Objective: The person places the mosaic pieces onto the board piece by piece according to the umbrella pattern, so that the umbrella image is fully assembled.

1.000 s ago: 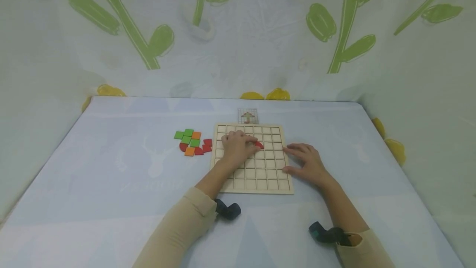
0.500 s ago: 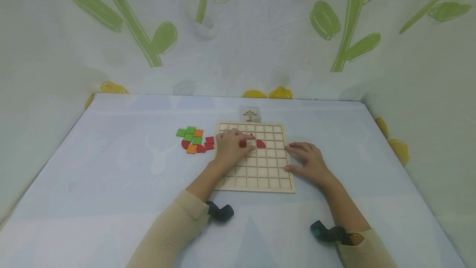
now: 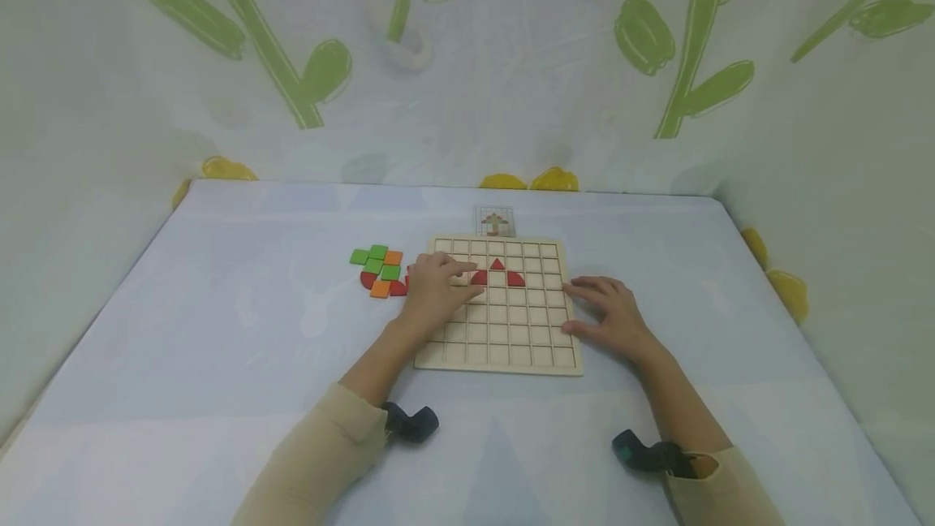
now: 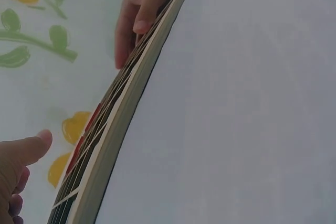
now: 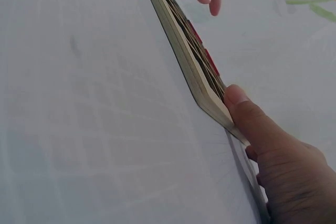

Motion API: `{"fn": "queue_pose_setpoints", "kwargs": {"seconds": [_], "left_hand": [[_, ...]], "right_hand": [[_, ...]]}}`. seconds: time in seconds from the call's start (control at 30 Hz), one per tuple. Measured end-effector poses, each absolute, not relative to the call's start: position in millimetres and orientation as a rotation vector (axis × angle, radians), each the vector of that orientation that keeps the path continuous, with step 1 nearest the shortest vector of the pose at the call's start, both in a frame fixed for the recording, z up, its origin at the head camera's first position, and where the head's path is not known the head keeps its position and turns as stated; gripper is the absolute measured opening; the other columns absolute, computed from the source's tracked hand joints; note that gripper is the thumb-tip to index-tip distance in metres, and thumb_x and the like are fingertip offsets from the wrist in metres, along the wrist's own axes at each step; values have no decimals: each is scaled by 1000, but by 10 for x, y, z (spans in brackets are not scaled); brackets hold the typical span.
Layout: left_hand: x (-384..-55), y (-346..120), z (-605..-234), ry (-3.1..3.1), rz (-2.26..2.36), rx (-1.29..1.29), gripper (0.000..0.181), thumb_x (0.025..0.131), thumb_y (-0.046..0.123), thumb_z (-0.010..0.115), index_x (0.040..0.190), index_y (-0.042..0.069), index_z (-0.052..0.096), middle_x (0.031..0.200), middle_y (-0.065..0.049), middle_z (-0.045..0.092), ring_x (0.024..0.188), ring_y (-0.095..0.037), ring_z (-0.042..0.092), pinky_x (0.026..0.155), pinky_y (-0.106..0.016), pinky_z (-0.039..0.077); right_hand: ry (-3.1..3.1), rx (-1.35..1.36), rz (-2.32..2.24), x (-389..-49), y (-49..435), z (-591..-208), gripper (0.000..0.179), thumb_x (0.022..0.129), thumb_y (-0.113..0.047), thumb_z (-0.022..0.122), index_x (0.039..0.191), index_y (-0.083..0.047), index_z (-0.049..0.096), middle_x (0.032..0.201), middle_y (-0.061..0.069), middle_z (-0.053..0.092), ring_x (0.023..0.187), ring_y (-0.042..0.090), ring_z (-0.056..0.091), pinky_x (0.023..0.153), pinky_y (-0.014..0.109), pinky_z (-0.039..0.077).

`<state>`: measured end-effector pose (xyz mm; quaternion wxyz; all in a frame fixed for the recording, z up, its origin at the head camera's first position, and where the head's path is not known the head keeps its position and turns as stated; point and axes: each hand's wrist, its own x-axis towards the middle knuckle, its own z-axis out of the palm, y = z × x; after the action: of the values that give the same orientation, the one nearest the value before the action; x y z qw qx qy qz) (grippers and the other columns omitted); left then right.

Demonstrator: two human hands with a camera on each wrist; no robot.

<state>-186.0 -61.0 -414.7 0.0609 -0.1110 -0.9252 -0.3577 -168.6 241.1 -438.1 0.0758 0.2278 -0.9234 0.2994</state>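
Observation:
A wooden grid board (image 3: 508, 354) lies flat on the table. In its upper cells sit a red triangle tile (image 3: 497, 265), a red quarter-round tile (image 3: 480, 277) to its lower left and another red quarter-round tile (image 3: 515, 278) to its lower right. My left hand (image 3: 431, 286) hovers over the board's left side, thumb and fingers apart with nothing between them. At the right edge rests my right hand (image 3: 612, 316). Its thumb (image 5: 237, 96) touches the board's rim in the right wrist view, and its fingers are loosely extended.
Left of the board lie several loose tiles, among them a green square (image 3: 377, 252), an orange square (image 3: 380, 289) and a red piece (image 3: 368, 279); my left hand partly covers the nearest ones. A small pattern card (image 3: 494, 221) lies behind the board. White walls surround the table (image 3: 219, 331).
My left hand has drawn back leftward, leaving the left quarter-round tile in its cell and uncovering the red triangle. My right hand stays at the board's edge. The view has shifted slightly.

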Motion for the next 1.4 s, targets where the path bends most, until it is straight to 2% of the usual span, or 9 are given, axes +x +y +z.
{"fn": "queue_pose_setpoints", "kwargs": {"seconds": [0.27,0.43,0.6,0.83,1.07,1.4], "left_hand": [[-1799,-845,-4180,-2738,-1148,-325,40,79,34,75,115,18,70,98,-1,55,94,-20,44,78,-35,36],[-1720,-984,-4161,-2674,-1114,-391,39,77,29,78,112,13,71,94,-3,55,90,-22,45,79,-38,34],[-1655,-1135,-4129,-2632,-1097,-383,40,75,26,80,111,12,71,98,-6,59,94,-26,48,84,-46,30],[-1713,-1288,-4190,-2692,-1045,-299,41,75,28,80,111,13,70,99,-8,58,99,-27,42,85,-46,27],[-1869,-1325,-4294,-2770,-940,-177,39,83,36,69,113,12,69,110,-12,60,102,-31,45,86,-49,27],[-2010,-1245,-4287,-2841,-819,-88,33,85,35,64,108,13,71,112,-10,65,106,-33,50,89,-52,25]], "right_hand": [[-2782,673,896,-1690,2427,-4379,61,71,-31,80,125,-11,60,129,15,53,124,37,39,100,60,22],[-2774,683,890,-1685,2418,-4372,61,70,-30,80,124,-10,61,128,15,54,123,37,40,99,60,22],[-2770,682,886,-1673,2414,-4362,61,70,-30,80,124,-10,61,128,16,54,123,36,40,99,59,23],[-2772,668,888,-1661,2400,-4358,60,71,-29,80,124,-9,61,128,16,53,122,37,40,100,60,22],[-2795,649,883,-1666,2409,-4397,61,72,-31,79,126,-11,60,130,15,52,124,37,38,101,59,21],[-2802,647,887,-1669,2408,-4383,62,71,-31,80,126,-11,60,131,14,52,125,36,37,101,59,21]]}}
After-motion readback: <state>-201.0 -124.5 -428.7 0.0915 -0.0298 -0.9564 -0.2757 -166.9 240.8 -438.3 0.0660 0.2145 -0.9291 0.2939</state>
